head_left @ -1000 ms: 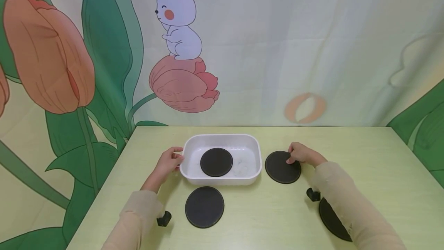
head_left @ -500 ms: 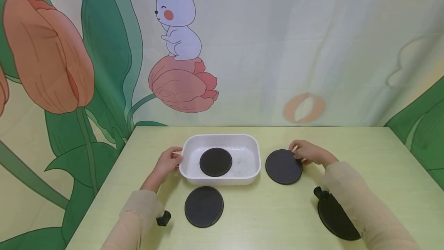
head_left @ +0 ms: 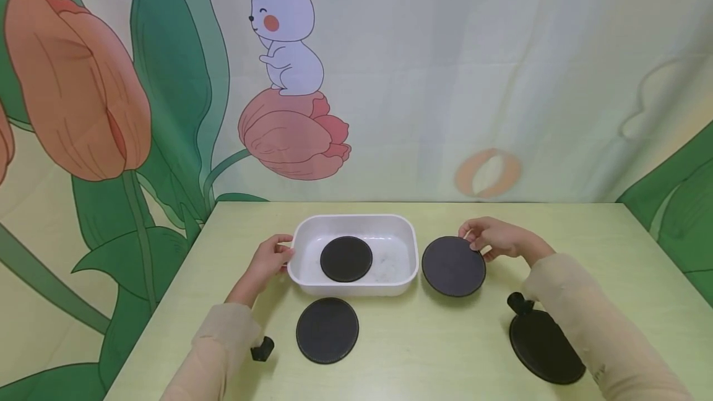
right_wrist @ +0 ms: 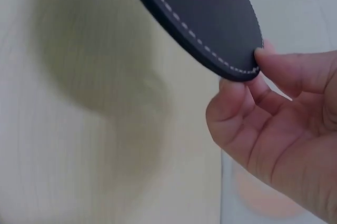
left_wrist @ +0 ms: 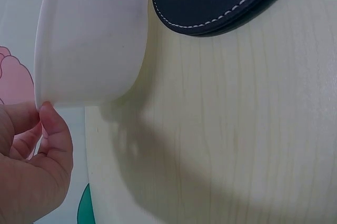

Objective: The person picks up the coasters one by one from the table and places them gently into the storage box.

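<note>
At the left end of the white rectangular tray, my left hand pinches the rim between thumb and fingers, as the left wrist view also shows. One round black coaster lies flat inside the tray. Just right of the tray, my right hand holds another round black coaster by its far right edge. In the right wrist view this stitched-edge coaster is tilted and raised above the table, its shadow below, with the thumb on top and fingers beneath.
A third black coaster lies on the pale wooden table in front of the tray. Another coaster lies at the right, partly behind the right sleeve. A printed cloth hangs behind the table.
My right hand has shifted its grip to the coaster's edge and lifted it off the table, tilting it. The left hand and tray stay where they were.
</note>
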`<state>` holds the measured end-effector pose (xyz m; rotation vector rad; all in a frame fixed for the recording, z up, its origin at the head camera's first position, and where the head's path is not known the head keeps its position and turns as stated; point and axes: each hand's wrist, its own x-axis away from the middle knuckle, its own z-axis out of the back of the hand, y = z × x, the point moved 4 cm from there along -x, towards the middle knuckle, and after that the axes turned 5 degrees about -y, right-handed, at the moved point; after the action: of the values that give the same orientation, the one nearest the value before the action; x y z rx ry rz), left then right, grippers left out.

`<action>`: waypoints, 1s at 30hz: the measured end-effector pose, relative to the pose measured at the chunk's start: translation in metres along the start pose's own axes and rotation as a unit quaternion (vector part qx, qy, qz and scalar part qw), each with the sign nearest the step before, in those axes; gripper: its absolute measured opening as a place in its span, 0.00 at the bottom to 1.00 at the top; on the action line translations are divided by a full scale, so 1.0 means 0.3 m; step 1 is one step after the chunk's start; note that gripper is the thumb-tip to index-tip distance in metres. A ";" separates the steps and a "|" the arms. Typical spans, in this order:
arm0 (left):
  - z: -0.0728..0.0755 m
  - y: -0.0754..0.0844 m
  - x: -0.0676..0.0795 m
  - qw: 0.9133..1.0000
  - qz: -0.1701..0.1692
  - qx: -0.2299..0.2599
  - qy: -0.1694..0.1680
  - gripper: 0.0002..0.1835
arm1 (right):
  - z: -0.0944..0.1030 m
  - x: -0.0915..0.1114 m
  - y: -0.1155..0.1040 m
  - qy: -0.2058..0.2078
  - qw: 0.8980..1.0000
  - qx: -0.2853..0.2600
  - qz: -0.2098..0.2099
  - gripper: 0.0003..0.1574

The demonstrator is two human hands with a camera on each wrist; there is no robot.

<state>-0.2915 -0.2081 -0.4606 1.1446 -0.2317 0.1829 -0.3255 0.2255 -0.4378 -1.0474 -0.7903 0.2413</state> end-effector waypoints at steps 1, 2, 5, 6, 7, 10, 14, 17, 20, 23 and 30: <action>0.001 0.000 0.000 1.000 0.000 0.000 0.000 0.18 | -0.004 0.000 -0.006 -0.008 1.000 -0.004 0.001 0.16; 0.001 0.000 0.000 1.000 -0.002 -0.002 -0.001 0.18 | -0.008 -0.001 -0.013 -0.015 1.000 -0.011 0.003 0.16; 0.003 0.000 -0.001 1.000 -0.004 -0.002 0.000 0.18 | -0.023 -0.003 -0.036 -0.039 0.999 -0.020 0.017 0.16; 0.004 0.000 -0.002 1.000 -0.005 -0.002 0.001 0.18 | -0.029 -0.003 -0.045 -0.045 0.998 -0.023 0.022 0.15; 0.004 0.000 -0.002 1.000 -0.005 -0.003 0.001 0.18 | -0.035 -0.003 -0.053 -0.050 0.998 -0.025 0.027 0.15; 0.002 -0.005 -0.005 1.000 -0.001 0.000 0.002 0.18 | -0.055 -0.004 -0.079 -0.058 0.997 -0.032 0.037 0.15; 0.000 -0.010 -0.009 1.000 0.000 0.002 0.001 0.18 | -0.080 -0.017 -0.105 -0.055 0.997 -0.040 0.046 0.15; 0.001 -0.010 -0.008 1.000 -0.002 0.004 0.000 0.18 | -0.100 -0.037 -0.120 -0.048 0.997 -0.044 0.050 0.14; 0.001 -0.004 -0.002 1.000 -0.009 0.008 -0.001 0.18 | -0.121 -0.064 -0.134 -0.039 0.996 -0.055 0.054 0.14; 0.000 0.002 0.003 1.000 -0.017 0.014 -0.003 0.18 | -0.143 -0.088 -0.151 -0.027 0.996 -0.065 0.059 0.14; 0.000 0.001 0.005 1.000 -0.021 0.022 -0.005 0.18 | -0.184 -0.132 -0.192 -0.004 0.995 -0.081 0.065 0.16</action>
<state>-0.2902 -0.2079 -0.4600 1.1933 -0.2133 0.1445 -0.3260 0.1379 -0.4220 -1.2532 -0.7580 0.2961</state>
